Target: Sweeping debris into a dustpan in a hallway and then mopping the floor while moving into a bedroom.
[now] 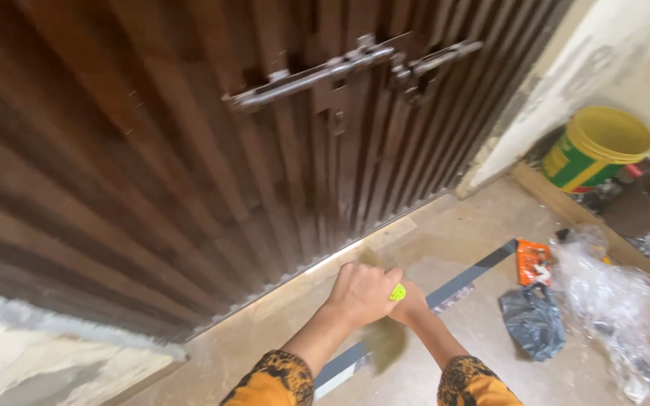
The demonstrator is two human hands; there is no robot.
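a: what do the hands have between them?

b: a small yellow-green thing (397, 292) — only a bit of it shows, peeking out where the left hand (360, 292) meets the right hand (409, 302). it sits low over the tan floor (445, 248), just in front of the foot of the dark ribbed door (189, 150).

a: and how are the hands set?

b: pressed close together, the left one curled into a loose fist over the top, the right one tucked under and mostly hidden behind it. whether the right fingers pinch the thing or only brace it, the view does not show.

a: how would it handle?

b: as a judgement — light and small, likely hard plastic, easy to lose from a loose grip, so it wants to be taken around its body with the fingertips closed firmly. its true shape is too hidden to tell.

a: the arms?

b: both forearms reach forward and down from orange-and-black patterned sleeves (276, 380), converging at the wrists, the person leaning over the floor.

a: anything beside them?

b: a dark strip (460, 280) on the floor runs under the hands; off to the right lie a black bag (533, 319), an orange packet (533, 261), crumpled clear plastic (615, 301), and a yellow bucket (603, 146) by the wall. a metal bolt (325, 74) crosses the door above.
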